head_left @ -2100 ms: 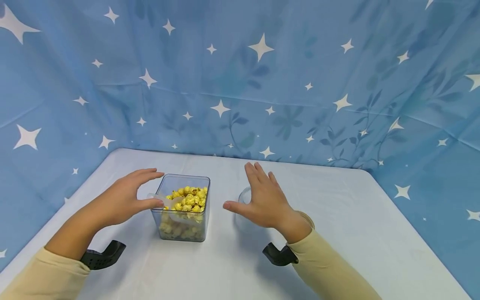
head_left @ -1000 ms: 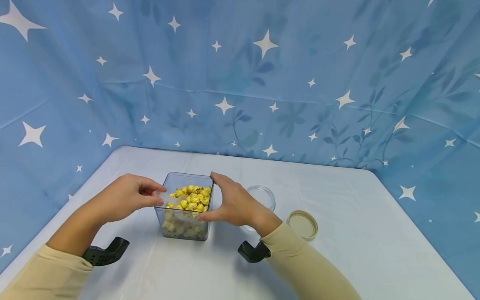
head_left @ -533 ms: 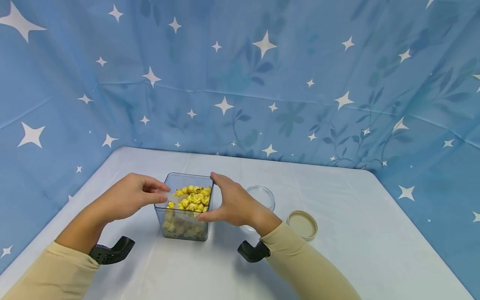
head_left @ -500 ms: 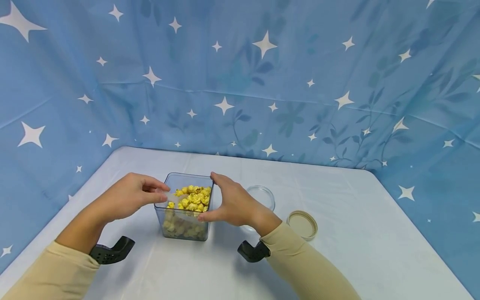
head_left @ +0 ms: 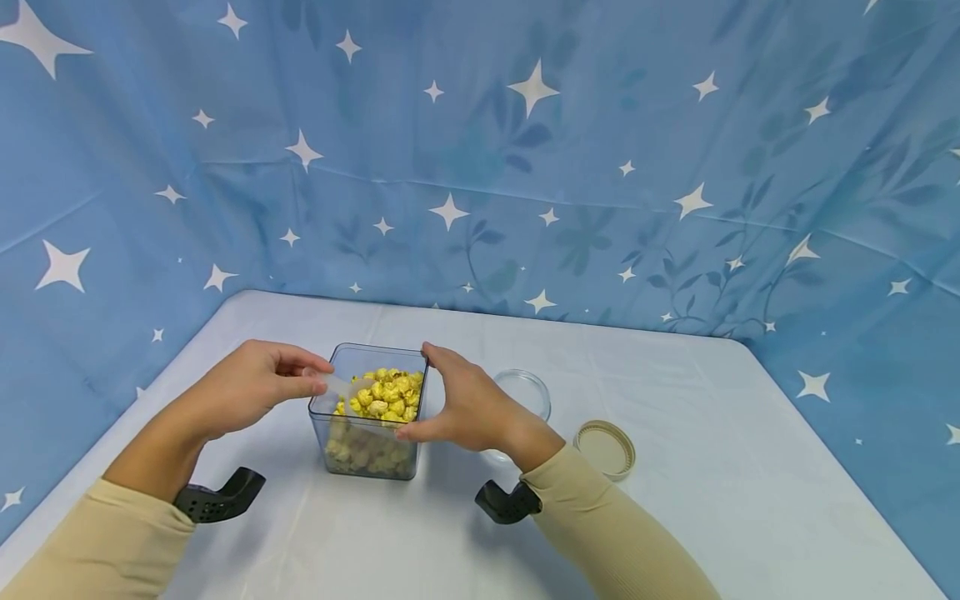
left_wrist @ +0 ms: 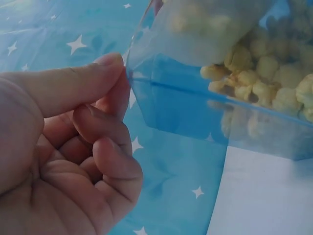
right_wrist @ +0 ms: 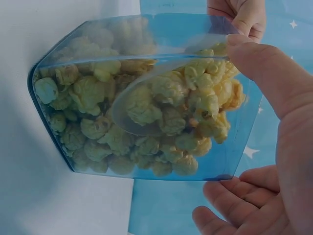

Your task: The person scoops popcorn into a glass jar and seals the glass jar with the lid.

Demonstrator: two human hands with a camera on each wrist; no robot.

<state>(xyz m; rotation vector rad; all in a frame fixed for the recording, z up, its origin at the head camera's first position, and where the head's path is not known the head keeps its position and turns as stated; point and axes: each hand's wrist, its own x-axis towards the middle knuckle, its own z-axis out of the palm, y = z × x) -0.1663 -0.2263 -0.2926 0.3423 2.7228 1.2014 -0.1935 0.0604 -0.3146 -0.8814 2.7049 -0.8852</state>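
A clear square container (head_left: 369, 454) stands on the table, partly filled with yellow popcorn (head_left: 392, 392). My left hand (head_left: 251, 387) is at its left rim and pinches the handle of a translucent white scoop (head_left: 339, 385) between thumb and fingers. The scoop's bowl lies among the popcorn, seen through the wall in the right wrist view (right_wrist: 128, 110). On the opposite side, my right hand (head_left: 476, 404) grips the container's right wall, thumb at the near corner and fingers toward the far one. In the left wrist view the other fingers of my left hand (left_wrist: 73, 142) are curled.
Behind my right hand stands a clear round jar (head_left: 546, 398), partly hidden. A round lid with a gold-coloured rim (head_left: 628, 454) lies to its right on the white tablecloth (head_left: 720, 467). A blue star-patterned curtain (head_left: 480, 167) hangs behind the table.
My right hand has come left from above the jar to the container and holds it. My left hand now has the scoop handle and has raised it slightly, with popcorn shifting around the bowl.
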